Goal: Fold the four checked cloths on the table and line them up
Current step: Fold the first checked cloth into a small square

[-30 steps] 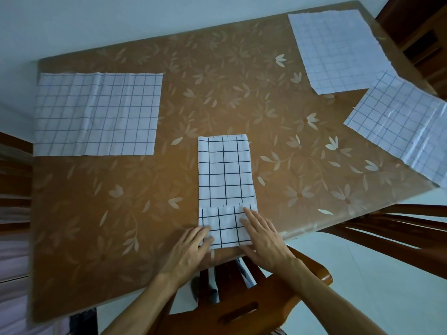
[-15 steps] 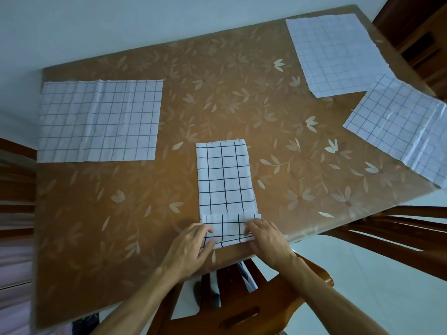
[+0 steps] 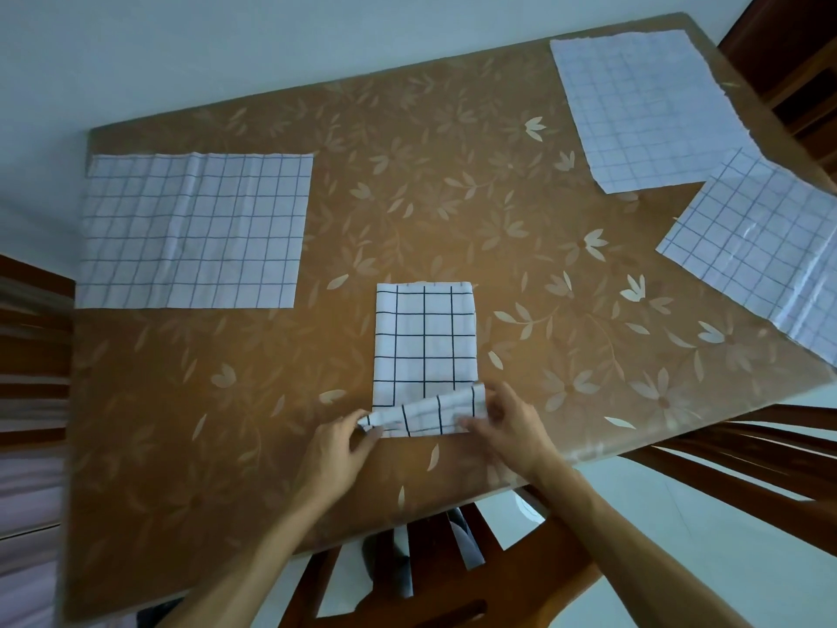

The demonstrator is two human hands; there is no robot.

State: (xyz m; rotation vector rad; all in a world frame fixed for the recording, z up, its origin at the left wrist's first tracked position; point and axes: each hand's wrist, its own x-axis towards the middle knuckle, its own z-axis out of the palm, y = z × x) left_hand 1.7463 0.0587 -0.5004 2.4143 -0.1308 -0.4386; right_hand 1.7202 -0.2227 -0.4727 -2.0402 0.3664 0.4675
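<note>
At the near edge of the bench [image 3: 407,174], left hand [image 3: 337,451] and right hand [image 3: 507,423] hold fingers [image 3: 471,421] clamped on the half-folded checked cloth [image 3: 423,342], its near end raised, probably to fold it squarely; three flat checked cloths [image 3: 194,228] await.

Matt checked cloths [image 3: 425,337] on glossy floral table [image 3: 453,197].
</note>
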